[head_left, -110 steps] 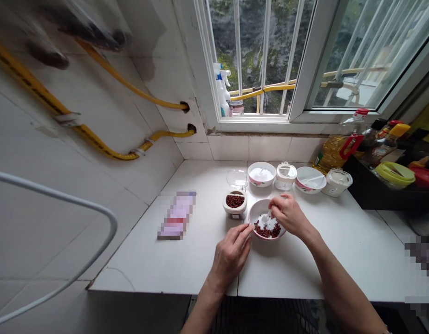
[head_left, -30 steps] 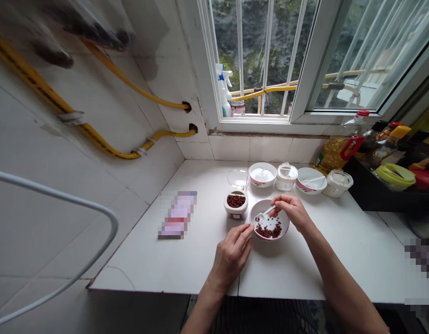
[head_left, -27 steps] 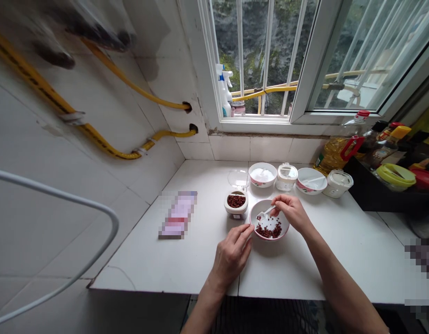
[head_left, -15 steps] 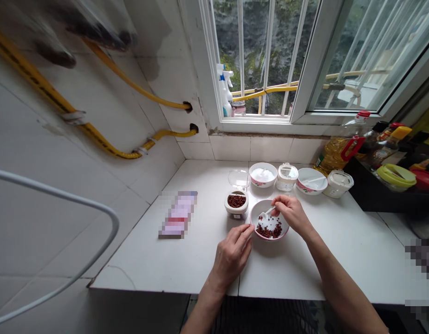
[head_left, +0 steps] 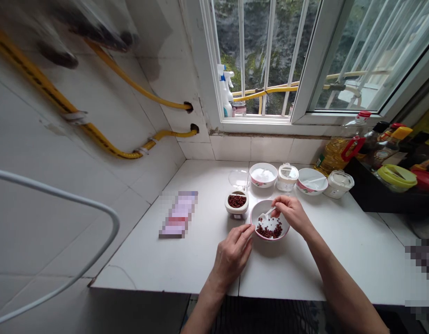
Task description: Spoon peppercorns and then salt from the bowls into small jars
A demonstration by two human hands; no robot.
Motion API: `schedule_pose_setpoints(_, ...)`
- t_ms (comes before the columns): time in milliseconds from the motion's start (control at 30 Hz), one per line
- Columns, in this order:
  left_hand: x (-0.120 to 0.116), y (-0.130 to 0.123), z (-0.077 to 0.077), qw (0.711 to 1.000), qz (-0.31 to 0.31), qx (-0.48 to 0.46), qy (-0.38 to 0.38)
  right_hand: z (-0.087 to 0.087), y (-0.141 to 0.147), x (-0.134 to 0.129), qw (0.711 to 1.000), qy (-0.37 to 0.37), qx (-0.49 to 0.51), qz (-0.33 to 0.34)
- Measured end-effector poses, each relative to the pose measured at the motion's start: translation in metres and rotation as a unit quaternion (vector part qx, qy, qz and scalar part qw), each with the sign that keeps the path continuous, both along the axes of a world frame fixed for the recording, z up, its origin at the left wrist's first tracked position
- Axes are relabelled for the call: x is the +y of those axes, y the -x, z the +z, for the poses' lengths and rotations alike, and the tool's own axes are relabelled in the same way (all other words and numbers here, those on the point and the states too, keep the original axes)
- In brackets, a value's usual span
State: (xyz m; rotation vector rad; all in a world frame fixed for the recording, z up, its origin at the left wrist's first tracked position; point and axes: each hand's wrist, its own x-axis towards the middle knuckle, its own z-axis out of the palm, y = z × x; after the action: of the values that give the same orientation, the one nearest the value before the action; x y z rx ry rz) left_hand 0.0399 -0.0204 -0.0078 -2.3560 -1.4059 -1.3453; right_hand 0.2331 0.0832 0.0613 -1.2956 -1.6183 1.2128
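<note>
A white bowl with a pink rim (head_left: 286,228) stands on the counter, with dark red-brown peppercorns (head_left: 270,231) scattered over its bottom. My right hand (head_left: 291,213) is closed in a pinch around the handle of a small white spoon (head_left: 266,214), whose scoop is inside the bowl. At the bowl's left edge, the fingers of my left hand (head_left: 234,248) are pressed together and grip the rim. Just left of the bowl sits an open jar (head_left: 237,213) full of the same peppercorns, its clear lid (head_left: 239,178) raised behind it.
Behind the bowl are a bowl of white powder (head_left: 263,175), a clear-lidded jar (head_left: 288,176), a bowl with a white spoon (head_left: 311,181) and another lidded jar (head_left: 339,184). An oil bottle (head_left: 334,150) and several condiments stand at right. A blurred-out flat item (head_left: 179,214) lies at left.
</note>
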Motion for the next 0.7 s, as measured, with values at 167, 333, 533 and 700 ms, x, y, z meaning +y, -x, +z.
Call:
schedule_pose_setpoints(167, 0.0005, -0.0002, -0.0002, 1.0, -0.002, -0.005, -0.001, 0.001, 0.0005, -0.0004, 1.0, 0.004, 0.003, -0.002)
schedule_pose_setpoints(333, 0.0005, 0.0002, -0.0009, 1.0, -0.003, -0.006, 0.002, 0.0, 0.0004, -0.0009, 1.0, -0.005, -0.008, -0.008)
schedule_pose_setpoints(533, 0.0001, 0.0005, -0.0013, 1.0, -0.002, -0.002, 0.003, 0.001, 0.0003, -0.0013, 1.0, -0.006, -0.012, -0.006)
schedule_pose_setpoints(700, 0.0002, 0.0001, 0.0005, 1.0, -0.003, -0.006, 0.002, 0.002, 0.0009, -0.001, 1.0, -0.004, -0.012, -0.007)
